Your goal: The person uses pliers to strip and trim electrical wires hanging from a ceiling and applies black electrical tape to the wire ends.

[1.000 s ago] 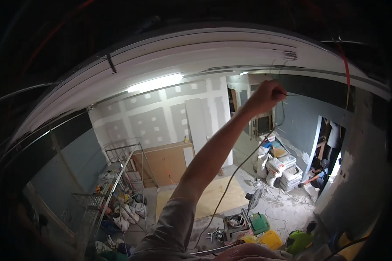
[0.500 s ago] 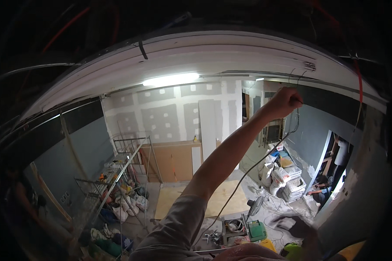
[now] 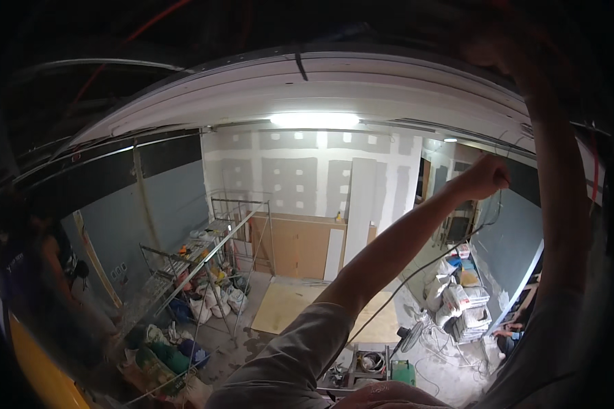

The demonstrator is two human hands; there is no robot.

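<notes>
My left hand [image 3: 484, 178] is stretched out ahead and to the right, its fingers closed round a thin dark cable [image 3: 416, 273]. From that fist the cable loops and runs down beside my left forearm toward the lower middle. My right arm goes steeply up along the right side, and my right hand [image 3: 490, 56] is in the dark above the long white ceiling trough [image 3: 402, 92]. Shadow hides its fingers and whatever they may touch. Thin wires hang from the ceiling edge near my left fist.
A lit tube lamp [image 3: 314, 119] is under the ceiling. Below stand a metal scaffold [image 3: 269, 238], stacked sacks [image 3: 467, 303], a plywood sheet [image 3: 276, 310], a fan [image 3: 406, 337] and a green box [image 3: 403, 372]. One person [image 3: 31, 266] is at left; another crouches by the right doorway.
The view has turned left, so the room shifts rightward in the picture. My right hand has risen from low right to the ceiling. My left hand keeps its grip on the cable.
</notes>
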